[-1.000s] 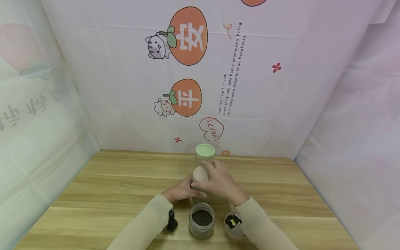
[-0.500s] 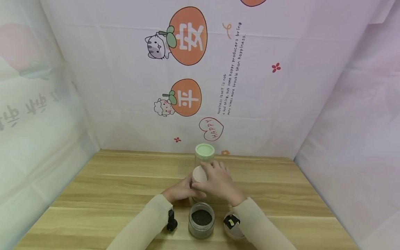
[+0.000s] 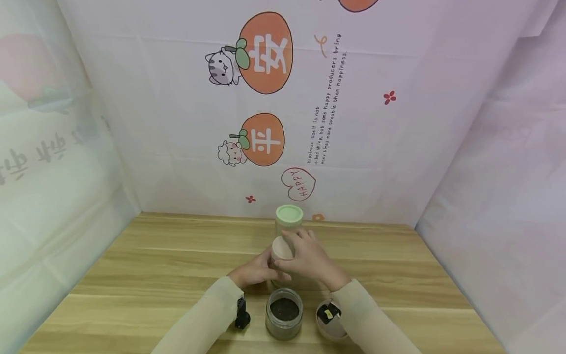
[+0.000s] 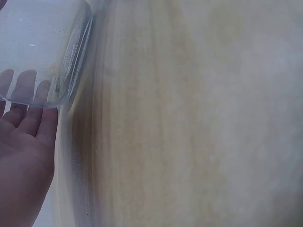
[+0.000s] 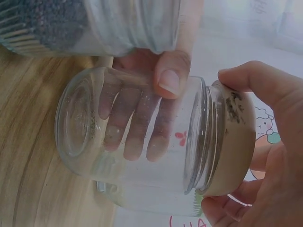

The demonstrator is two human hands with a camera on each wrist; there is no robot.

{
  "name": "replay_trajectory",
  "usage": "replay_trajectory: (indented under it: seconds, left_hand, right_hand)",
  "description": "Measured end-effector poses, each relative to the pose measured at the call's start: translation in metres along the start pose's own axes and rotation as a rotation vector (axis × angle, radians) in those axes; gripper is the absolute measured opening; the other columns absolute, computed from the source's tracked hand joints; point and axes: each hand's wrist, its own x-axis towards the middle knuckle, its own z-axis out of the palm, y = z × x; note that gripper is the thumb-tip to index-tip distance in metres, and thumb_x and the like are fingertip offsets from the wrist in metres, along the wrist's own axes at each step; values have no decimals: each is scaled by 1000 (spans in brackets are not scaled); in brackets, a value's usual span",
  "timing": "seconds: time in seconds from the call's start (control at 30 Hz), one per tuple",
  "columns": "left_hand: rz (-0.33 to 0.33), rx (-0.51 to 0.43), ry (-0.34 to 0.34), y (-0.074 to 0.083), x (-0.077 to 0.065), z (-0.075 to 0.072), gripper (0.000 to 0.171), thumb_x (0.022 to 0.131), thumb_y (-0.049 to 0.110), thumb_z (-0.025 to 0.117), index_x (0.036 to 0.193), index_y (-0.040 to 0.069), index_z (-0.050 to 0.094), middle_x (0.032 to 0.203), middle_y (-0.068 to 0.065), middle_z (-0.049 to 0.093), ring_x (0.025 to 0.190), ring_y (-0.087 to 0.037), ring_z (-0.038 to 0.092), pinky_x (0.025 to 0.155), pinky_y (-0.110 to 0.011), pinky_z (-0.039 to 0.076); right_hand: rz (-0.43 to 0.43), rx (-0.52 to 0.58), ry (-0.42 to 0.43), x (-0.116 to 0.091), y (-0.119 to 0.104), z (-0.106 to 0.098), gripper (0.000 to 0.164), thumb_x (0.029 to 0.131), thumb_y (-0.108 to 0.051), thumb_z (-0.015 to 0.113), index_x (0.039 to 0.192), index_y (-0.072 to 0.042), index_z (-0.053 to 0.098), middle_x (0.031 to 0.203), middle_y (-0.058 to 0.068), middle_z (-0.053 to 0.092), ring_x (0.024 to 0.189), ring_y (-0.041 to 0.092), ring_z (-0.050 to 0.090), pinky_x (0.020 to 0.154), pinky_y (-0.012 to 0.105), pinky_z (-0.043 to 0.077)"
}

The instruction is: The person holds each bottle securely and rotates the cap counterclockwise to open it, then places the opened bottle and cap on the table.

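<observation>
A clear jar (image 5: pixel 142 118) with a pale beige lid (image 3: pixel 282 248) is between my hands. My left hand (image 3: pixel 256 270) grips its body, the thumb on the near side and the fingers showing through the glass in the right wrist view. My right hand (image 3: pixel 311 260) holds the lid by its rim, thumb and fingers on opposite sides. The lid (image 5: pixel 232 146) sits over the jar's threaded neck and has a dark printed mark on its side. Only the jar's lower end shows in the left wrist view, with my left hand (image 4: pixel 26 151) around it.
An open glass jar of dark granules (image 3: pixel 284 324) stands nearer me. Behind the held jar is a jar with a pale green lid (image 3: pixel 289 214), against the printed cloth backdrop (image 3: pixel 353 187). A round pale lid (image 3: pixel 331 330) lies partly under my right sleeve (image 3: pixel 371 314).
</observation>
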Motion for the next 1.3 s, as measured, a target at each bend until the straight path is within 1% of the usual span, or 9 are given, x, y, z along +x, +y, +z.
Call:
replay_trajectory:
  seconds: [0.1, 0.3, 0.5, 0.7, 0.87, 1.03, 1.13, 1.2, 1.3]
  left_hand:
    - [11, 8, 3, -1, 0, -1, 94, 88, 25, 80, 158, 22, 18, 148, 1, 42, 132, -17, 45, 112, -44, 34]
    - [5, 25, 9, 0, -1, -1, 91, 89, 24, 78, 158, 24, 19, 149, 2, 40, 134, -17, 43, 114, -45, 32]
    - [4, 14, 6, 1, -2, 0, 93, 89, 25, 79, 158, 26, 17, 151, 3, 37, 135, -18, 42, 114, -46, 31]
    - [-32, 11, 25, 1, -3, 0, 95, 86, 29, 82, 158, 25, 19, 152, 2, 37, 136, -19, 41, 115, -48, 29]
    - [-46, 34, 48, 2, -4, 0, 98, 84, 31, 83, 159, 22, 20, 154, -3, 35, 140, -24, 36, 115, -52, 28]
    - [-65, 54, 62, 1, -5, -1, 98, 84, 34, 83, 159, 26, 21, 153, -4, 37, 140, -26, 36, 114, -54, 30]
    - [-78, 59, 72, 0, -6, -1, 98, 83, 36, 84, 159, 28, 21, 153, -3, 38, 141, -26, 35, 113, -53, 30]
    - [-78, 56, 72, 0, -6, -1, 97, 83, 35, 84, 158, 26, 23, 153, -3, 38, 141, -26, 35, 114, -53, 30]
    - [-74, 66, 74, 1, -5, -1, 93, 84, 33, 83, 157, 21, 26, 154, -3, 38, 142, -27, 34, 114, -53, 29]
  right_hand:
    - [-3, 15, 7, 2, -1, -1, 77, 80, -43, 79, 143, -6, 55, 141, 18, 52, 117, 35, 48, 87, 50, 49]
    - [26, 56, 28, 2, -4, -6, 77, 80, -46, 79, 142, -7, 56, 140, 17, 53, 113, 32, 49, 81, 46, 51]
    - [43, 96, 36, 3, -2, -7, 77, 80, -47, 80, 143, -10, 56, 141, 17, 52, 114, 32, 48, 81, 46, 52]
    - [73, 171, 85, 3, 3, -9, 72, 82, -49, 78, 141, -14, 57, 139, 15, 51, 121, 30, 46, 83, 48, 52]
    - [80, 215, 100, 3, 6, -14, 76, 82, -52, 78, 143, -14, 54, 137, 13, 51, 118, 28, 46, 82, 47, 51]
    - [100, 234, 87, 1, 10, -17, 83, 81, -55, 79, 148, -16, 48, 135, 12, 48, 115, 26, 46, 83, 47, 50]
    - [116, 283, 90, -1, 13, -18, 84, 81, -50, 81, 150, -16, 46, 132, 12, 47, 112, 26, 49, 85, 47, 51]
    - [108, 314, 97, -2, 16, -19, 85, 82, -47, 82, 150, -15, 44, 133, 12, 46, 112, 27, 51, 86, 47, 52]
    - [95, 371, 96, -4, 21, -21, 82, 86, -43, 79, 151, -11, 41, 134, 12, 45, 110, 30, 54, 83, 44, 54]
